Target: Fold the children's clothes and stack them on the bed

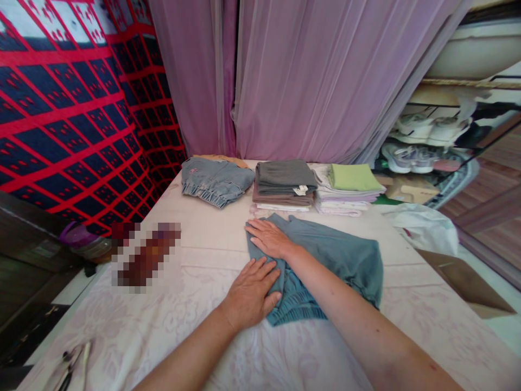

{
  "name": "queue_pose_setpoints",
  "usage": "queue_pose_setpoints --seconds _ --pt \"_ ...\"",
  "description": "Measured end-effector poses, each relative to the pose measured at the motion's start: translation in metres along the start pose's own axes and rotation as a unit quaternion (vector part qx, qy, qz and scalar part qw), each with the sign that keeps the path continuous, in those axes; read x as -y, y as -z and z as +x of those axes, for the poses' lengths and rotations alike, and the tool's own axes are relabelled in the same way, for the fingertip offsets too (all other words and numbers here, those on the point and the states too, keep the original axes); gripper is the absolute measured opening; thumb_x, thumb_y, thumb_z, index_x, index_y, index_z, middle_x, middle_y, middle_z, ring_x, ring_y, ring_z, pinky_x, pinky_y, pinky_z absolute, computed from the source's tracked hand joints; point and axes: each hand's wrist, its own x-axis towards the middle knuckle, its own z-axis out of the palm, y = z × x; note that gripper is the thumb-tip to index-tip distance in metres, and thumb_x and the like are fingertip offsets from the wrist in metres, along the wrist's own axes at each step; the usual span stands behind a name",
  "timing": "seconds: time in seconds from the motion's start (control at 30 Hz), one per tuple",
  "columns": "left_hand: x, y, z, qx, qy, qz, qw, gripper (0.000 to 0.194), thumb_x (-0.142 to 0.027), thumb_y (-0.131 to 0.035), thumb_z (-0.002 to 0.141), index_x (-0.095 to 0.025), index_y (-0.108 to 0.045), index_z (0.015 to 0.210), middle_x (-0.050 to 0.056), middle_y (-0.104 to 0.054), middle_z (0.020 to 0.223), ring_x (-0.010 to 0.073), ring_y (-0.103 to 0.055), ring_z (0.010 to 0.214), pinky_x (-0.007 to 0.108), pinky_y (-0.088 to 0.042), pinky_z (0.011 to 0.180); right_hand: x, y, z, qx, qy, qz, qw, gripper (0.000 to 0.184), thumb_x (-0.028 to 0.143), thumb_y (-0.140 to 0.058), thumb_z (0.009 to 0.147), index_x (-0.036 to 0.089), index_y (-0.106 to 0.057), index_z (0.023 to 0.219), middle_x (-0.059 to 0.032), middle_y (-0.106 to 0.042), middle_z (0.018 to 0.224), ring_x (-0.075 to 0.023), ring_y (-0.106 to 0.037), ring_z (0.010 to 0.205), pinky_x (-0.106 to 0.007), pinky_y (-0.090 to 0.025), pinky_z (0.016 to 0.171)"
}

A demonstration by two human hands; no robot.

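Note:
A blue-green pair of pants [342, 250] with a gathered elastic waistband lies partly folded on the cloth-covered table [195, 347]. My left hand [252, 290] rests flat on its near left edge, beside the waistband. Farther up that edge, my right hand [269, 237] lies flat with fingers stretched to the left. Both hands press the fabric without gripping it. The right forearm crosses over the pants and hides part of them.
Along the back lie folded denim pants [217, 179], a stack topped by dark grey cloth [285, 176], and another topped by green cloth [352, 177]. Purple curtains [309, 81] hang behind. A shoe rack [431, 130] stands right; a blurred-out patch [146, 258] covers something left.

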Motion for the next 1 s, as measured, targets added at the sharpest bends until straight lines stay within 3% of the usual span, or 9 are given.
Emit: queue_pose_setpoints --seconds 0.13,0.23,0.43,0.5,0.6,0.7,0.8,0.9,1.0 --pt "0.0 -0.002 -0.002 0.027 0.006 0.013 1.0 0.049 -0.042 -0.045 0.092 -0.023 -0.045 0.137 0.006 -0.044 0.145 0.0266 -0.032 0.137 0.05 -0.025 0.113 0.002 0.003 0.001 0.024 -0.013 -0.004 1.0 0.045 0.031 -0.035 0.096 0.017 -0.047 0.137 -0.0135 -0.038 0.147 -0.0237 -0.033 0.136 -0.045 -0.026 0.111" --pt "-0.001 0.0 -0.002 0.022 0.0 0.023 0.999 0.048 -0.042 -0.045 0.092 -0.026 -0.045 0.137 0.008 -0.042 0.146 0.0275 -0.033 0.136 0.051 -0.026 0.112 0.002 0.008 -0.002 0.004 -0.024 0.006 1.0 0.044 0.032 -0.032 0.097 0.017 -0.048 0.136 -0.0124 -0.04 0.146 -0.0201 -0.034 0.136 -0.041 -0.028 0.111" --pt "-0.001 0.003 0.0 0.037 0.007 0.028 0.999 0.046 -0.043 -0.044 0.092 -0.029 -0.048 0.136 0.008 -0.04 0.147 0.0281 -0.032 0.137 0.052 -0.025 0.111 0.004 0.007 -0.01 0.028 -0.073 -0.007 0.997 0.046 0.035 -0.036 0.096 0.019 -0.044 0.138 -0.0111 -0.035 0.149 -0.0243 -0.029 0.138 -0.049 -0.023 0.112" --pt "-0.001 0.004 -0.001 0.038 0.009 0.027 0.999 0.045 -0.044 -0.041 0.093 -0.029 -0.048 0.135 0.008 -0.038 0.148 0.0282 -0.029 0.138 0.052 -0.024 0.112 0.005 0.011 -0.012 -0.002 -0.082 0.01 0.997 0.044 0.034 -0.035 0.096 0.017 -0.049 0.135 -0.0116 -0.04 0.146 -0.0225 -0.034 0.135 -0.044 -0.027 0.111" --pt "0.0 0.005 -0.001 0.04 0.001 0.024 0.999 0.047 -0.047 -0.036 0.095 -0.028 -0.047 0.136 0.008 -0.036 0.149 0.0278 -0.026 0.14 0.053 -0.023 0.112 0.002 0.024 -0.026 -0.117 -0.125 0.042 0.984 0.041 0.03 -0.035 0.095 0.016 -0.056 0.128 -0.0104 -0.051 0.138 -0.0189 -0.044 0.128 -0.036 -0.032 0.108" --pt "0.001 0.007 -0.002 0.033 -0.009 0.02 0.999 0.047 -0.047 -0.035 0.095 -0.026 -0.047 0.136 0.008 -0.038 0.148 0.0264 -0.027 0.14 0.052 -0.023 0.113 -0.013 0.044 -0.06 -0.207 -0.207 0.053 0.955 0.036 0.029 -0.04 0.091 0.02 -0.062 0.119 -0.0071 -0.062 0.125 -0.0187 -0.053 0.119 -0.035 -0.037 0.105" --pt "0.003 0.009 -0.002 0.009 -0.011 0.017 1.0 0.047 -0.045 -0.037 0.095 -0.022 -0.049 0.134 0.009 -0.043 0.145 0.0257 -0.031 0.138 0.052 -0.024 0.113 -0.039 0.064 -0.108 -0.247 -0.362 0.017 0.899 0.034 0.028 -0.042 0.088 0.022 -0.066 0.112 -0.0057 -0.067 0.114 -0.0205 -0.059 0.109 -0.035 -0.043 0.097" --pt "0.004 0.012 -0.002 -0.024 -0.016 0.021 0.999 0.044 -0.042 -0.04 0.094 -0.02 -0.053 0.13 0.01 -0.049 0.14 0.0266 -0.036 0.135 0.053 -0.026 0.112 -0.067 0.077 -0.157 -0.245 -0.52 -0.027 0.818 0.037 0.029 -0.043 0.086 0.02 -0.064 0.115 -0.0079 -0.067 0.112 -0.0222 -0.063 0.099 -0.035 -0.047 0.089" --pt "-0.003 0.016 0.002 -0.057 -0.018 0.022 0.998 0.039 -0.039 -0.042 0.093 -0.021 -0.058 0.124 0.009 -0.055 0.134 0.0274 -0.042 0.13 0.053 -0.029 0.11 -0.088 0.081 -0.192 -0.217 -0.608 -0.058 0.762 0.042 0.033 -0.045 0.085 0.019 -0.06 0.121 -0.0117 -0.065 0.115 -0.0257 -0.062 0.102 -0.038 -0.048 0.086"
